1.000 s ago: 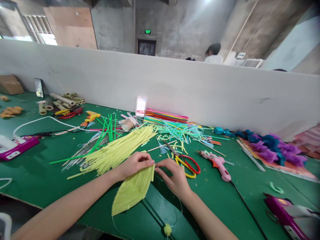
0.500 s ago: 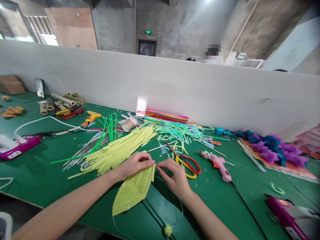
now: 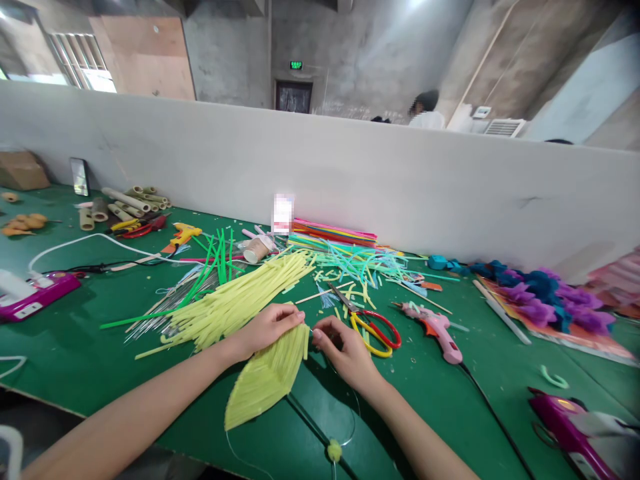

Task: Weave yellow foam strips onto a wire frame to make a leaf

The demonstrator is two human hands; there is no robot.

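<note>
My left hand (image 3: 270, 327) is closed on the upper edge of a yellow-green leaf-shaped piece (image 3: 263, 388) made of pipe cleaners laid side by side. At its upper right corner, my right hand (image 3: 347, 350) pinches a thin wire (image 3: 358, 407), which loops down below the fingers. Under the leaf piece, a dark stem slants to the lower right, with a small yellow ball (image 3: 334, 451) on it. Beyond my left hand lies a pile of loose yellow pipe cleaners (image 3: 245, 300). Scissors (image 3: 374, 331) with red and yellow handles rest just past my right hand.
A pink glue gun (image 3: 437, 330) lies to the right, its black cord running forward. Purple power strips (image 3: 43, 297) sit at both sides. Cut pipe cleaner scraps (image 3: 357, 260) spread at the back. Bamboo pieces (image 3: 133, 200) lie back left; a white partition (image 3: 425, 180) borders the table.
My right fingers have curled in a little more by the corner of the leaf piece. The wire loop has shifted slightly, and the left hand keeps its place.
</note>
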